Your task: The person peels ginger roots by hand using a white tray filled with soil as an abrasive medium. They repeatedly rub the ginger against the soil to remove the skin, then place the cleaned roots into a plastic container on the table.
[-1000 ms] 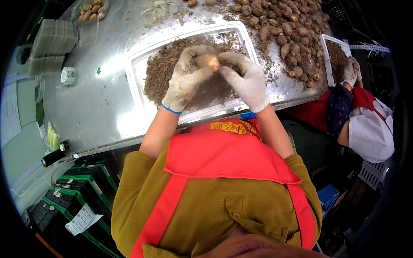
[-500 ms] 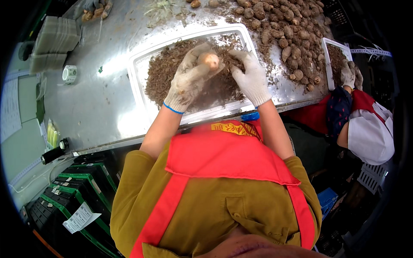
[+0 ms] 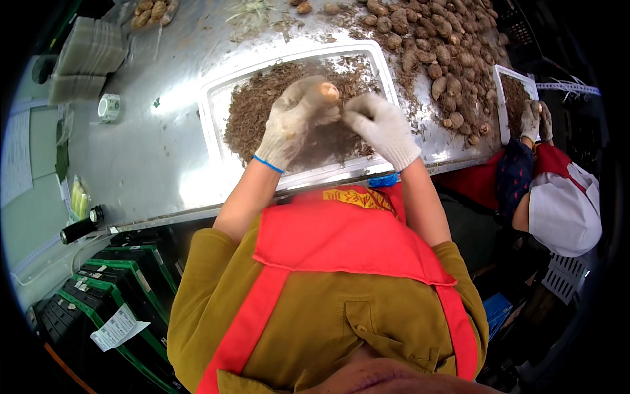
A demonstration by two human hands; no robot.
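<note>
Above a white tray (image 3: 209, 125) my gloved left hand (image 3: 289, 121) is closed round a small taro (image 3: 329, 92), whose pale, reddish end shows beyond the fingers. Close by on its right is my gloved right hand (image 3: 386, 128). Its fingers curl in toward the thumb near the left fingertips; whatever they may pinch is hidden. Brown, shredded taro skins and fibres (image 3: 252, 108) cover much of the tray's bottom under both hands.
A heap of brown taros (image 3: 453, 59) lies on the metal table (image 3: 157, 144) to the right. Stacked clear plastic trays (image 3: 88, 49), a label roll (image 3: 109, 108) and a bag of taros (image 3: 152, 12) stand left. A co-worker's gloved hands (image 3: 535, 121) are by a smaller tray (image 3: 501, 98) at far right.
My left hand has turned, and the taro's end now points up and away. The right hand's fingers have curled in and dropped slightly. The view has shifted a little.
</note>
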